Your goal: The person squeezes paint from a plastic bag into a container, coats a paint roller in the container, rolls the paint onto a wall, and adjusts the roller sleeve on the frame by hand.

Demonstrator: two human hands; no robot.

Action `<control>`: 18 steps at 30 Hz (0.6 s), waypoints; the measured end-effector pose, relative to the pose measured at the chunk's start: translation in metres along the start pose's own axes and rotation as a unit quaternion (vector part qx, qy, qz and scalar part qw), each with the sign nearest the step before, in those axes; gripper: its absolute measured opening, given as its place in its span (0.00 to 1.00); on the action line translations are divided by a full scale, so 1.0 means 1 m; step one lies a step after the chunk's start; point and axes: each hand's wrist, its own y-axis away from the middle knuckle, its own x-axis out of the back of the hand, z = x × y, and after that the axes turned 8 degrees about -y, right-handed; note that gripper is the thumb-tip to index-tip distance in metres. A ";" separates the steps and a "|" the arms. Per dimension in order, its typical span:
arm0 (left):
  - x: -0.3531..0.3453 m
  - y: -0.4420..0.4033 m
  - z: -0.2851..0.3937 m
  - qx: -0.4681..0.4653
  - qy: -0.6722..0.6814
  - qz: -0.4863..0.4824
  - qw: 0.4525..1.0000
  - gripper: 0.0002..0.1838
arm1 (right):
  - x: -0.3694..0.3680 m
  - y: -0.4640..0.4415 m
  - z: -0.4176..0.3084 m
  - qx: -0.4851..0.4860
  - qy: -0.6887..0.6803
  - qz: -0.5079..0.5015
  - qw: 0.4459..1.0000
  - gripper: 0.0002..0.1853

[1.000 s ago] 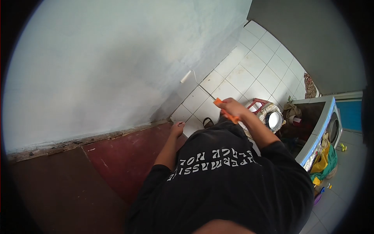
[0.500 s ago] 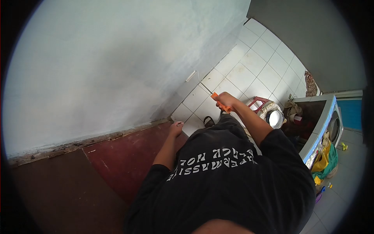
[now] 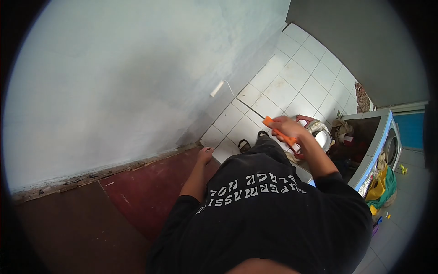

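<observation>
My right hand (image 3: pixel 290 129) is wrapped round the orange handle of a paint roller (image 3: pixel 247 106). Its thin wire frame reaches up and left to a small white roller sleeve, which is at the lower part of the pale wall (image 3: pixel 150 77); firm contact is hard to judge. My left hand (image 3: pixel 206 155) hangs low by the wall's base, fingers curled in, with nothing visible in them. Beside my right forearm stands a container of white paint (image 3: pixel 322 138), partly covered by the arm, with a reddish stool-like frame (image 3: pixel 305 119) next to it.
White tiles (image 3: pixel 292 89) cover the floor ahead, and a dark red panel (image 3: pixel 141 192) lies at left. A tiled counter (image 3: pixel 372 157) stands on the right, with yellow and green cloths (image 3: pixel 381 189) beside it. My sandalled feet (image 3: pixel 244 145) are below.
My right hand has moved right and slightly down with the paint roller. The roller sleeve has shifted a little left. My left hand is slightly lower, otherwise much the same.
</observation>
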 end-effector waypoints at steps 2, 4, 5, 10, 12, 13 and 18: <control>0.001 -0.002 0.001 -0.006 -0.004 0.002 1.000 0.21 | -0.001 -0.071 0.026 -0.004 -0.010 0.019 1.000 0.12; -0.001 -0.003 0.001 -0.021 -0.004 -0.012 1.000 0.22 | -0.006 -0.105 0.035 -0.018 -0.023 0.023 0.999 0.12; 0.001 -0.002 0.005 -0.023 -0.006 -0.011 1.000 0.22 | -0.012 -0.110 0.030 -0.020 -0.023 0.030 0.999 0.12; -0.002 -0.010 0.001 -0.013 -0.016 -0.009 1.000 0.22 | -0.003 -0.005 -0.007 0.023 0.008 0.017 1.000 0.12; -0.003 -0.015 -0.002 -0.009 -0.019 -0.014 1.000 0.22 | 0.002 0.077 -0.030 0.034 -0.009 0.017 0.999 0.11; -0.003 -0.016 -0.004 -0.006 -0.023 -0.015 1.000 0.22 | 0.005 0.103 -0.035 0.042 -0.009 0.024 0.999 0.11; -0.010 -0.027 -0.005 -0.017 -0.007 -0.018 1.000 0.22 | 0.004 0.108 -0.039 0.048 0.024 -0.007 0.999 0.13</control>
